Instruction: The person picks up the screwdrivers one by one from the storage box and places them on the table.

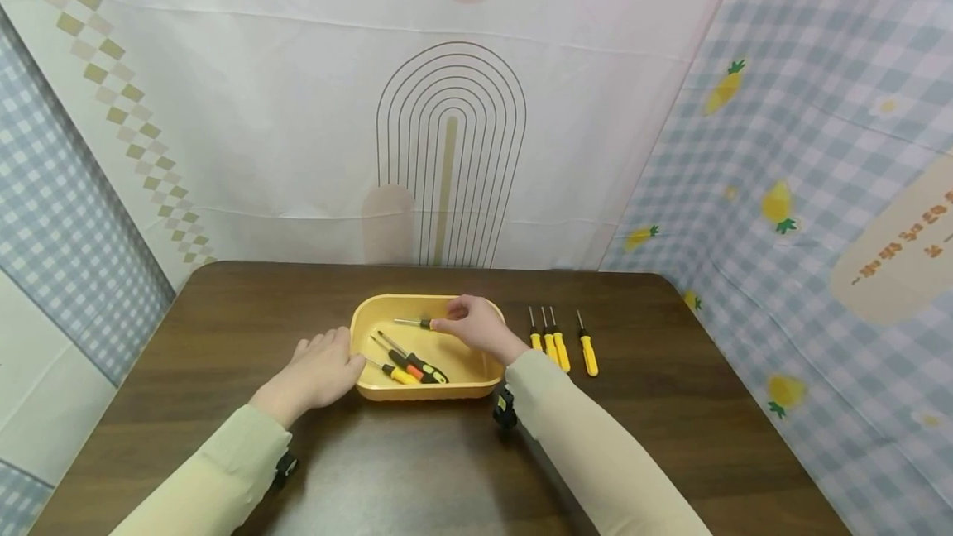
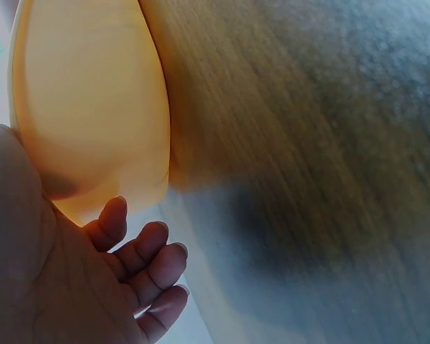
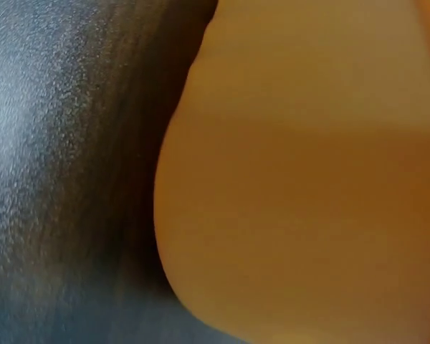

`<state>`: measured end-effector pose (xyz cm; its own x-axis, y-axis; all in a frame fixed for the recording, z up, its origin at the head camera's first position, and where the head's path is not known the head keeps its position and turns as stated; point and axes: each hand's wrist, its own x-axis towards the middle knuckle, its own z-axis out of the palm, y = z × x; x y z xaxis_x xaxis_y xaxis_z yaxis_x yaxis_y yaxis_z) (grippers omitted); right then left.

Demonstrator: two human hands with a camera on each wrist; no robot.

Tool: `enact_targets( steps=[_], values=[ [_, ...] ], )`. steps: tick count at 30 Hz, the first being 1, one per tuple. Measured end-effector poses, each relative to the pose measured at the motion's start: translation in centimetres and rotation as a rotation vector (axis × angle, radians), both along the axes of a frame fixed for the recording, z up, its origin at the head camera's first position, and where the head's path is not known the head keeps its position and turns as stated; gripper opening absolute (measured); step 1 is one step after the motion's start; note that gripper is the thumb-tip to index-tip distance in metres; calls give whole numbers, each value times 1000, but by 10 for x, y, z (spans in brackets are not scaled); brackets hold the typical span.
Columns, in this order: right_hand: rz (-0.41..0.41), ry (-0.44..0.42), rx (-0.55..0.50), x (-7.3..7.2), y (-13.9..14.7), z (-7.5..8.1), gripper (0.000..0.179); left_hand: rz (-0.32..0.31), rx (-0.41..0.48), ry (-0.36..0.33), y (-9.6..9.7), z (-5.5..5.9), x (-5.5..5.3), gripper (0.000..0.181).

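A yellow plastic tray [image 1: 465, 390] stands on the table, and several screwdrivers [image 1: 405, 362] with yellow and black handles lie in its left half. My right hand [image 1: 476, 327] reaches over the tray's right side. Its thumb and fingers pinch a small screwdriver [image 1: 412, 322] by the handle, the shaft pointing left above the tray floor. The fingers hide most of that handle. At the tray's left end, my left hand [image 1: 318, 369] rests against the rim with its thumb side. In the left wrist view, the fingers [image 2: 158, 272] are loosely bent beside the tray wall [image 2: 93, 107].
Right of the tray, several yellow-handled screwdrivers [image 1: 554, 346] lie on the dark wooden table [image 1: 655, 420], one [image 1: 588, 352] set a little apart. A patterned white cloth [image 1: 298, 147] hangs behind the table, and checked cloth [image 1: 744, 189] hangs at the right.
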<state>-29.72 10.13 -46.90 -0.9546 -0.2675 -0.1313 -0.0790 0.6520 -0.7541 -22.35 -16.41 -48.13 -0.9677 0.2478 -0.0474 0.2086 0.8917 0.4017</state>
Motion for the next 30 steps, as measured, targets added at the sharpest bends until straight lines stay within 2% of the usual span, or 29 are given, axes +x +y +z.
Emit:
enact_targets(
  steps=[16,23,30],
  values=[
    [45,14,53,-2,-3,-8,45,2,-11,-5,0,-1,-1,30],
    [60,78,108,-4,-6,-16,31,8,-17,-12,0,-2,-2,29],
    [57,93,119,-7,-8,-20,25,9,-16,-14,0,-3,-2,30]
  ],
)
